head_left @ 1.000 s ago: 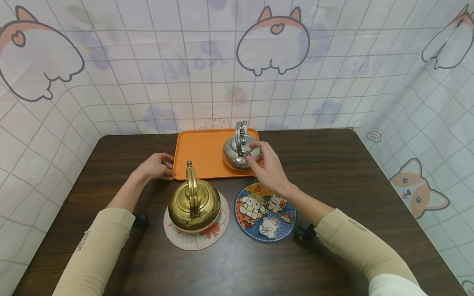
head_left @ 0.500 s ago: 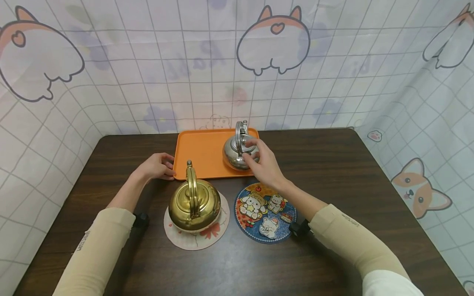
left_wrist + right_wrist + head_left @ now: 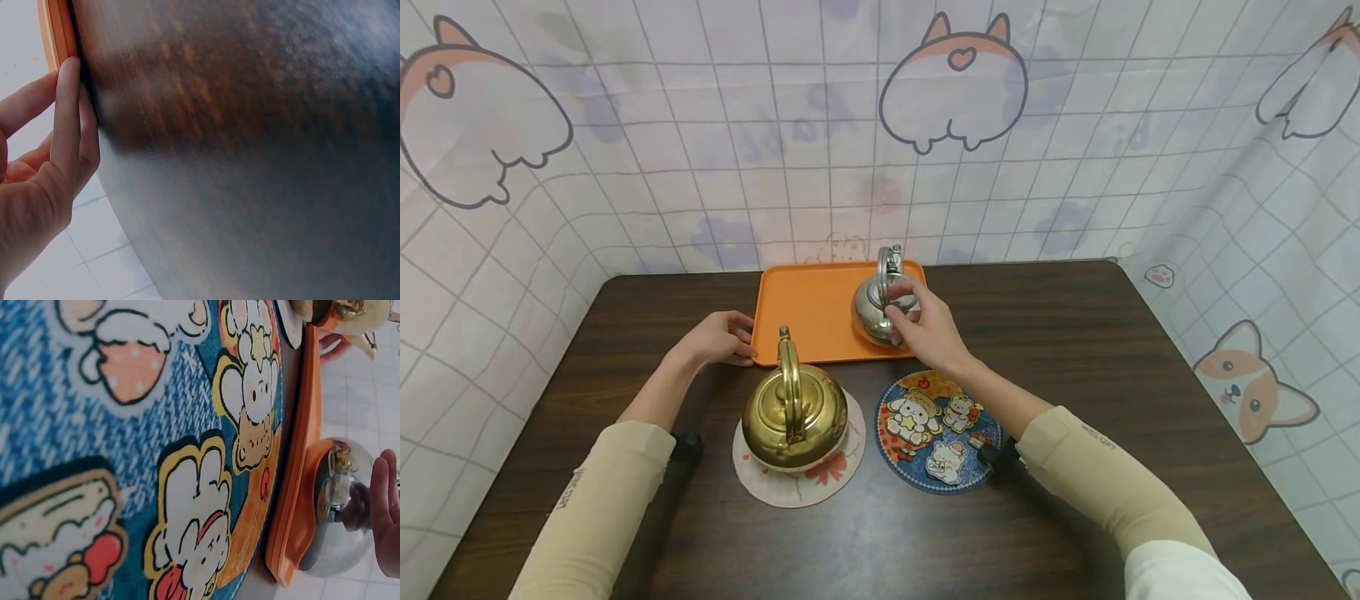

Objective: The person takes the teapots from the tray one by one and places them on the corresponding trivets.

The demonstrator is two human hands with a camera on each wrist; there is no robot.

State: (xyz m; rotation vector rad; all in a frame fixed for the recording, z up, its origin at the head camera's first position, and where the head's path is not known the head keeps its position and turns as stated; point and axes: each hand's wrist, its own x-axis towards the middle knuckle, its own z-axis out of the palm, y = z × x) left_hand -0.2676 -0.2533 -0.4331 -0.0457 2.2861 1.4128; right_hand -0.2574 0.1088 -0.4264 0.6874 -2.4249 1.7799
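An orange tray (image 3: 801, 312) lies at the back of the table, and my left hand (image 3: 718, 337) holds its left rim near the front corner. In the left wrist view, the fingertips meet the tray rim (image 3: 57, 37). A silver kettle (image 3: 871, 312) stands on the tray's right part with its handle upright. My right hand (image 3: 928, 329) is beside that handle, thumb and index finger extended toward it; contact is hard to tell. In the right wrist view, straight fingers (image 3: 382, 487) show in front of the kettle (image 3: 340, 550).
A gold kettle (image 3: 793, 417) stands on a pale round mat (image 3: 760, 487) in front of the tray. To its right lies a blue round mat (image 3: 898, 467) with cartoon animals, under the right forearm. A patterned white cloth (image 3: 820, 183) hangs behind the dark table (image 3: 1037, 317).
My right hand has moved left, bringing its fingertips from the silver kettle's right side up to its handle. My left hand, the tray and both kettles stay where they were.
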